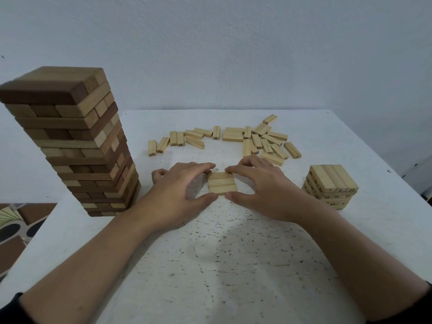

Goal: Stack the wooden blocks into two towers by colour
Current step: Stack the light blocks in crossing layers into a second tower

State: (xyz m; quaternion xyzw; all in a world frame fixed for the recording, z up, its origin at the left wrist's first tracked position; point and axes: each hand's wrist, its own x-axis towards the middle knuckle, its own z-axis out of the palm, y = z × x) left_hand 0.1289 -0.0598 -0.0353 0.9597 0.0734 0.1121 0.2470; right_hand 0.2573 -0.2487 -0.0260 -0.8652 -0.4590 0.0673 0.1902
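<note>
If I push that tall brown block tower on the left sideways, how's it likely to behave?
The tall brown tower would probably tip rather than slide: it is tall on a narrow base. Its layers look loosely stacked and slightly uneven, so blocks may shift apart first. It stands near the table edge, so falling blocks might land on the floor.

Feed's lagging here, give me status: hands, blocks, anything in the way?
Left hand and right hand pinching a three-block row flat on the table. Dark tower left, short pale stack right. Nothing blocking.
</note>
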